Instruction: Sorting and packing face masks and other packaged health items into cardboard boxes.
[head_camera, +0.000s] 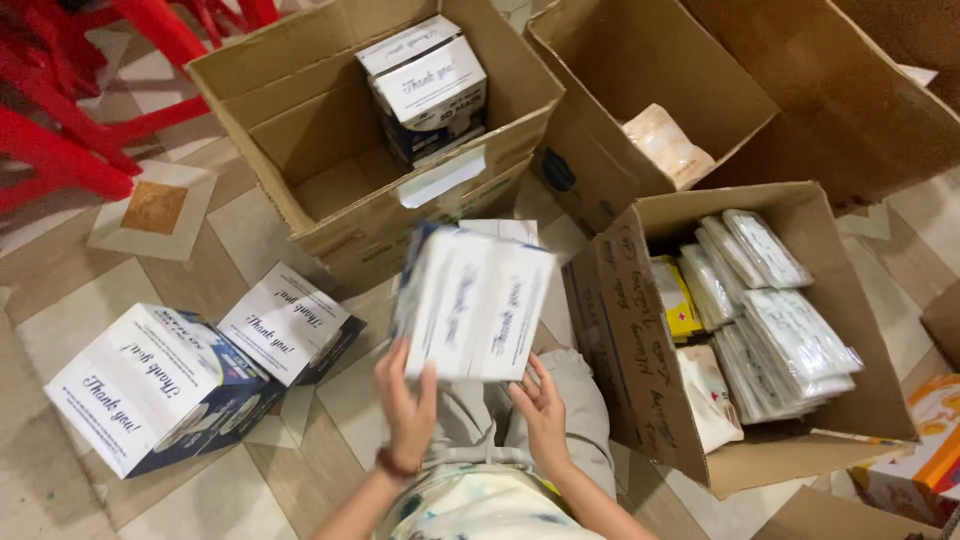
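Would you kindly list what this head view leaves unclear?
- Held white box: motion-blurred, so its print and edges smear.
- Left hand and right hand: fingertips hidden behind the box.
- Colourful carton: cut off by the right edge.
- Red stools: cut off at the top-left corner.
- Middle carton: its floor is mostly hidden by its walls.

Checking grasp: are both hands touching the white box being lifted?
Touching. Head view: left hand and right hand fingers press the white box's lower edge.
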